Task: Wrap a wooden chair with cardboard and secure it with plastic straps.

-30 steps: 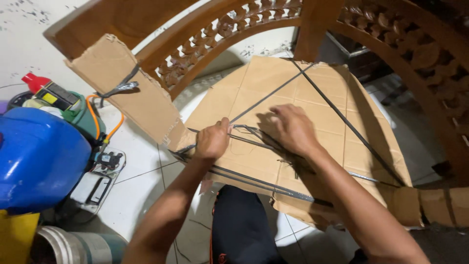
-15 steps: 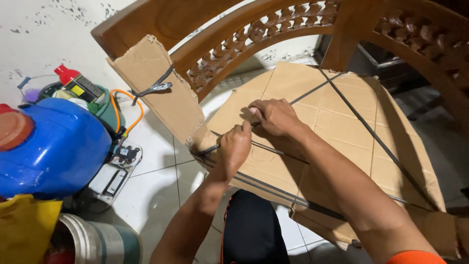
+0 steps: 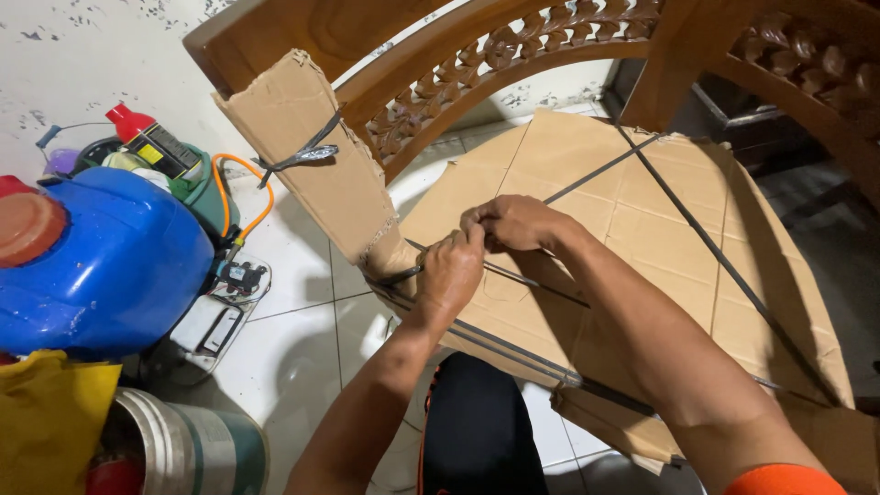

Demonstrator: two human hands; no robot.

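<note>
Head view showed both hands meeting on a flat brown cardboard sheet (image 3: 660,247) wrapped over a carved wooden furniture frame (image 3: 513,46). Left hand (image 3: 451,270) had its fingers curled shut around a thin dark plastic strap (image 3: 550,286) crossing the cardboard; right hand (image 3: 513,223) pinched the same strap just beside it, fingers closed. Cardboard lay above the white tiled floor (image 3: 293,357). Well apart to the left stood a blue plastic jerrycan (image 3: 101,275) and a metal bucket (image 3: 174,449)
</note>
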